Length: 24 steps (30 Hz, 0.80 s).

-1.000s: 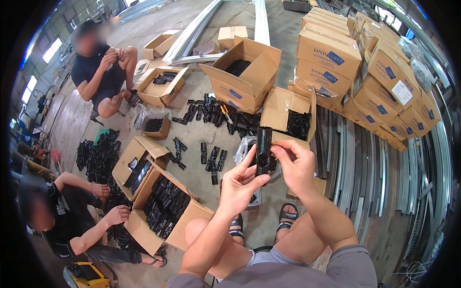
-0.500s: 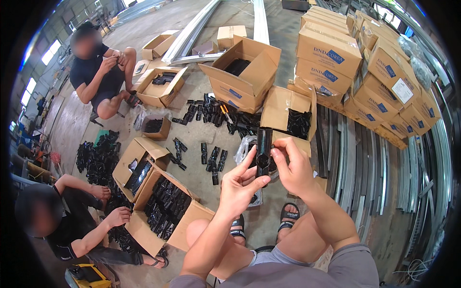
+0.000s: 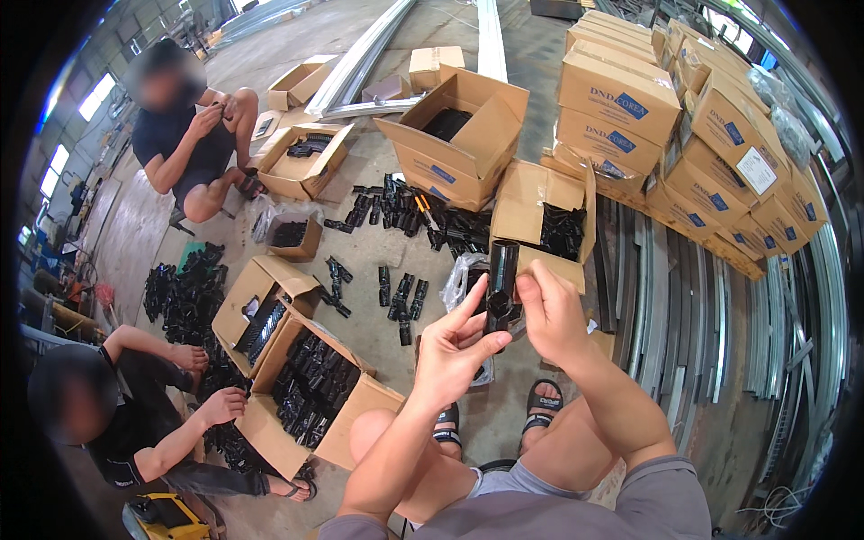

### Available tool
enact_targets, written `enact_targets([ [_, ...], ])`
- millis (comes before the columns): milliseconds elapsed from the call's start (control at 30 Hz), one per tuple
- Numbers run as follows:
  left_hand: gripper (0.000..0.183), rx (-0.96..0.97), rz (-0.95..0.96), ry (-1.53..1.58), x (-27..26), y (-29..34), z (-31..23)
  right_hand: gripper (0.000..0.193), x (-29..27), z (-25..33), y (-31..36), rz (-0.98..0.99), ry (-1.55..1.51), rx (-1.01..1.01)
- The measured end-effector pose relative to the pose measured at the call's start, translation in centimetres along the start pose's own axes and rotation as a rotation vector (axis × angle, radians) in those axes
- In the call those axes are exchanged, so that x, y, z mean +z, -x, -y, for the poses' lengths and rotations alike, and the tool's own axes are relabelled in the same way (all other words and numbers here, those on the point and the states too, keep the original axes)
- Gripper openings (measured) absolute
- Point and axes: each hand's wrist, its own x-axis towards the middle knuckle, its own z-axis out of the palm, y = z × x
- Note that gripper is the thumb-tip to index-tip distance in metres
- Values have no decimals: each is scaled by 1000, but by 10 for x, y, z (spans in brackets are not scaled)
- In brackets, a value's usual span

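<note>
In front of me a glossy black tubular pipe connector [image 3: 504, 265] stands nearly upright. My left hand [image 3: 448, 358] grips its lower part between thumb and fingers. Close against its right side is my right hand [image 3: 555, 315], thumb and fingers curled together; whatever they pinch is too small or hidden. Behind the connector, partly covered by my hands, sits a clear plastic bag [image 3: 459, 281]. Several similar black connectors [image 3: 398, 301] lie on the floor just left of my hands.
An open carton of black parts [image 3: 310, 391] stands by my left knee; another open carton [image 3: 540, 193] is ahead. Stacked cartons [image 3: 616, 99] and long metal profiles [image 3: 657, 297] fill the right. Two people sit at left, one handling a small part [image 3: 220, 106].
The connector has shifted slightly right and tilted, its top leaning right. My right hand's fingertips have drawn slightly right, off the connector's near face. My left hand keeps its grip.
</note>
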Motion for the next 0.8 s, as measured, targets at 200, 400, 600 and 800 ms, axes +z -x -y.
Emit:
enact_targets([
  [200, 78, -9, -9, 28, 0, 0, -2, 12, -5, 20, -2, -17, -64, 70],
  [400, 78, -1, 1, 26, -3, -1, 0, 11, -2, 8, -3, -3, 95, -118],
  [600, 79, -10, 1, -2, 0, 0, -1, 37, 7, 2, 2, 55, -247, 227],
  [800, 73, 79, -49, -276, -3, -1, 0, 48, -7, -13, -3, 138, -1013, 690],
])
